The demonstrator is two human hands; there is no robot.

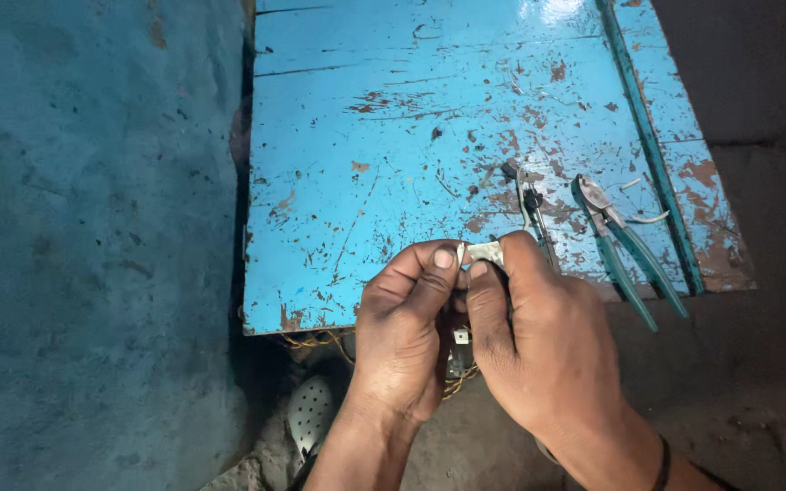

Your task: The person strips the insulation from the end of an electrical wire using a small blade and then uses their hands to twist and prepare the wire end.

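— Chipped blue paint is flaking everywhere on that workbench (393, 136), and the two hands are working right at its near edge. What are they gripping?

— Nearest the camera, the left hand (402, 336) and the right hand (548, 345) are meeting over a small metal piece (484, 251). Both sets of fingers are pinching together on it, left thumb and right thumb pressing from opposite sides. Something small with yellowish wires (458, 380) is hanging just below, between the palms; I cannot tell what it is.

— How should that grip be handled?

— I'd judge it's going best if the thumbs are staying close to the piece's ends, so it isn't slipping or bending, and if the dangling wires aren't being tugged.

— And the tools?

— Farther back, a slim metal tool (531, 207) is lying on the bench just beyond the right hand, untouched. A little farther right, green-handled pliers (625, 250) are resting near the bench's green edge strip (648, 136), beside a short white wire offcut (652, 218).

— Anything underneath?

— A pale perforated object (311, 411) is sitting on the floor below the bench.
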